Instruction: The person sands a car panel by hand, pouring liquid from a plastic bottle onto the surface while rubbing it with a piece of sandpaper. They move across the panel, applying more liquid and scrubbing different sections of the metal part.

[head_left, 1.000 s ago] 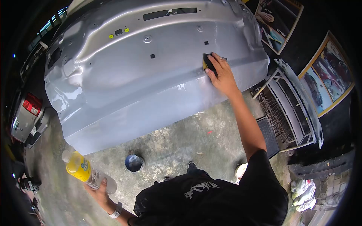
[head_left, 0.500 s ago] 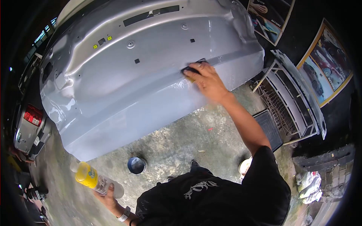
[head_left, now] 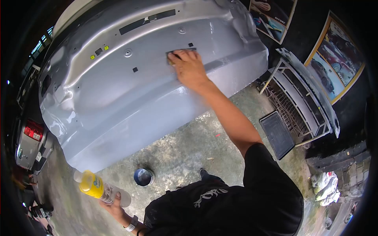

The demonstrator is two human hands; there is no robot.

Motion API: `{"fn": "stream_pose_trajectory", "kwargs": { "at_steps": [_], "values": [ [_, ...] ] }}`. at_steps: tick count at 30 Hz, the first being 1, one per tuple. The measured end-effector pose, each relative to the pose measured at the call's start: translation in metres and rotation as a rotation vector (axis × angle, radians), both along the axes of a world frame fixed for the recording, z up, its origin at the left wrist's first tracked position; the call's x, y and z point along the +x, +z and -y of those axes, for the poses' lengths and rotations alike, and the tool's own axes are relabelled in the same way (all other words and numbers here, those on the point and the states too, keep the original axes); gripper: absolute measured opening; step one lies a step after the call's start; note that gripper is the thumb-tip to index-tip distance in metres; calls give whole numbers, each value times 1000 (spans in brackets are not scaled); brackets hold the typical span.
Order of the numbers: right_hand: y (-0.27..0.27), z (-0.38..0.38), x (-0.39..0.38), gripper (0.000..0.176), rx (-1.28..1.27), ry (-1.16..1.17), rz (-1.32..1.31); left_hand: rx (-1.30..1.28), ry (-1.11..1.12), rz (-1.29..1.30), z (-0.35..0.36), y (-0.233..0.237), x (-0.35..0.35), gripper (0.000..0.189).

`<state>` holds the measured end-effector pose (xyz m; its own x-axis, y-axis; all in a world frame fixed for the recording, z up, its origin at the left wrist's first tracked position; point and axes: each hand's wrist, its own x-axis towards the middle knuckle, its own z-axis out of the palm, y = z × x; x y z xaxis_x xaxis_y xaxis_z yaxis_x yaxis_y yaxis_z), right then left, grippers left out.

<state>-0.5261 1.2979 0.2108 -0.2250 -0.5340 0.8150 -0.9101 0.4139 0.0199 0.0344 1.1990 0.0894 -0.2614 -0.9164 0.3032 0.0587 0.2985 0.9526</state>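
A large grey primed car body panel (head_left: 130,90) stands propped up in front of me. My right hand (head_left: 189,69) presses a dark sanding block (head_left: 177,53) flat against the upper middle of the panel; the block is mostly hidden under my fingers. Low at the left, my left hand (head_left: 114,208) grips a clear plastic bottle (head_left: 98,188) with a yellow label, held away from the panel over the concrete floor.
A small blue-rimmed tin (head_left: 142,177) sits on the concrete floor below the panel. A metal rack (head_left: 299,102) and a black mat (head_left: 277,133) stand at the right, posters (head_left: 338,55) behind them. A car's tail light (head_left: 33,131) shows at the far left.
My right hand has slid the sanding block leftward and upward across the panel, from near its right end to its upper middle. The bottle in my left hand has stayed low at the left.
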Motion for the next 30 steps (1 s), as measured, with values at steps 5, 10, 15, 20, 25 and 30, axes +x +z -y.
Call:
{"fn": "stream_pose_trajectory", "kwargs": {
  "at_steps": [5,10,15,20,25,30],
  "values": [
    [-17,-52,-69,39,-82,-120,161,57,98,-24,-6,-16,24,89],
    [-20,-16,10,43,3,-25,87,79,55,30,7,-24,28,93],
    [-29,-54,37,44,234,255,151,83,-8,-14,9,-7,5,96],
    [-14,-113,-63,39,100,-58,290,64,9,14,6,-15,17,96],
    [-30,-63,19,42,134,28,200,45,16,16,4,-20,16,95],
    [-37,-53,65,42,172,232,131,14,-68,118,4,4,-6,92]
  ]
}}
